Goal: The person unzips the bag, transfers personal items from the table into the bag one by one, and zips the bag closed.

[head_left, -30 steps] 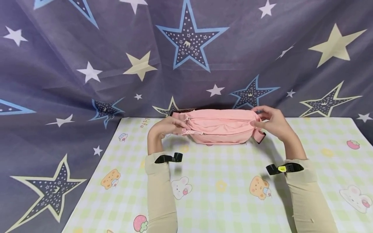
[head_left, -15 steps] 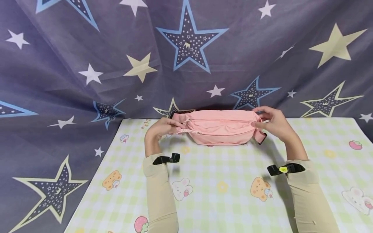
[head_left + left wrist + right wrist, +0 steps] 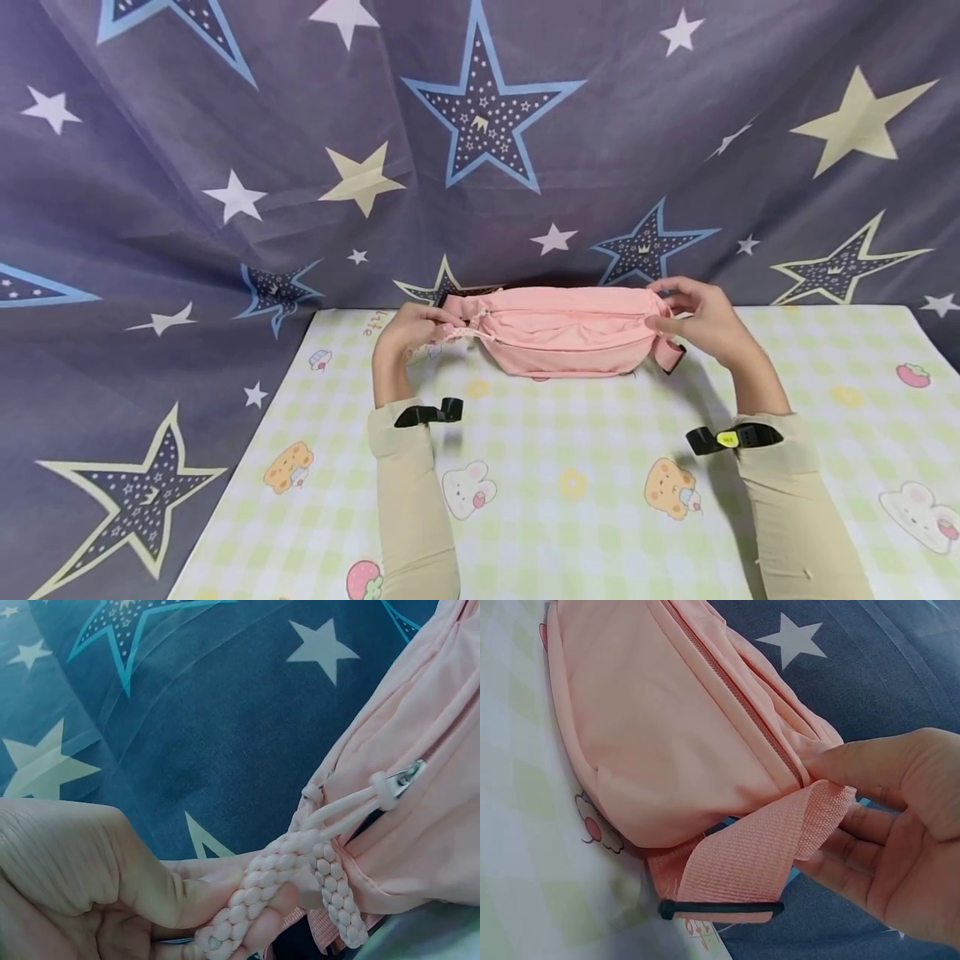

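Note:
A pink waist bag (image 3: 570,360) lies at the back of the table, its long side facing me. At its left end my left hand (image 3: 408,329) pinches a braided zipper pull (image 3: 255,889) between thumb and fingers. The pull's cord runs taut to a metal zipper slider (image 3: 409,774) near the bag's end. A second braided pull (image 3: 341,892) hangs loose beside it. My right hand (image 3: 705,315) grips the bag's right end, thumb on the front by the zipper's end, other fingers behind. Below that thumb, a webbing strap (image 3: 742,855) with a black strap adjuster (image 3: 724,907) folds outward.
A checked tablecloth (image 3: 540,517) with cartoon prints covers the table. Right behind the bag hangs a dark star-patterned curtain (image 3: 420,225). Black bands (image 3: 431,413) circle both sleeve cuffs.
My left hand has shifted left with the zipper pull, and the slider has travelled left along the bag's front. My right hand stays at the right end.

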The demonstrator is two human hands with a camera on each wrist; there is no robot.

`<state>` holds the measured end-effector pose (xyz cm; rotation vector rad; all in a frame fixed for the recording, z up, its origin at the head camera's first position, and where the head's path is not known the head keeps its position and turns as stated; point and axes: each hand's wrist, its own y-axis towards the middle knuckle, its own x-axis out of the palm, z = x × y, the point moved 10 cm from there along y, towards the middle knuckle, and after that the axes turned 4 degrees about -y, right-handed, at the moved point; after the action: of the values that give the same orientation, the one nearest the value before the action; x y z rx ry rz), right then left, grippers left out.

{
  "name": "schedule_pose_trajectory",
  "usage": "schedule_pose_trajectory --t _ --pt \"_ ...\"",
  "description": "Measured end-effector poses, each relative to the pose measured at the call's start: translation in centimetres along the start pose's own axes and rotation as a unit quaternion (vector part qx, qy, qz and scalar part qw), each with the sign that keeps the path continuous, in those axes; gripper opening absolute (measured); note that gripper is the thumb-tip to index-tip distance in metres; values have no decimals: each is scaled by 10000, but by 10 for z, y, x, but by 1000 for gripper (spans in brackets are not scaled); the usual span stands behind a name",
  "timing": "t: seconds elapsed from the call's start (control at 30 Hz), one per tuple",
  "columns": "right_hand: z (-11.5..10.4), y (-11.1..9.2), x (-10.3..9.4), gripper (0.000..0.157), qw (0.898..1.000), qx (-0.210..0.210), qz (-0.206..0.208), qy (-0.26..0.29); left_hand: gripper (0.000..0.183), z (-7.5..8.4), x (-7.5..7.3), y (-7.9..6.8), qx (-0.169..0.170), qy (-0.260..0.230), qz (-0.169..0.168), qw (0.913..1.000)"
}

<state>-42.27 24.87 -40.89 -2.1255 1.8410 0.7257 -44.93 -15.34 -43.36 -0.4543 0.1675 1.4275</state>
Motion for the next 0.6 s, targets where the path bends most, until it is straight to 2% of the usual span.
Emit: schedule_pose_trajectory --t 0.1,0.2,0.6 --pt "1 1 1 45 10000 -16 -11 -24 41 -3 -8 0 -33 -80 428 9990" --pt "1 1 0 45 10000 -18 -1 14 37 -5 -14 0 -71 -117 715 9973" --pt "0 1 0 42 9998 -137 33 134 40 -9 -17 2 -287 -49 997 9946"
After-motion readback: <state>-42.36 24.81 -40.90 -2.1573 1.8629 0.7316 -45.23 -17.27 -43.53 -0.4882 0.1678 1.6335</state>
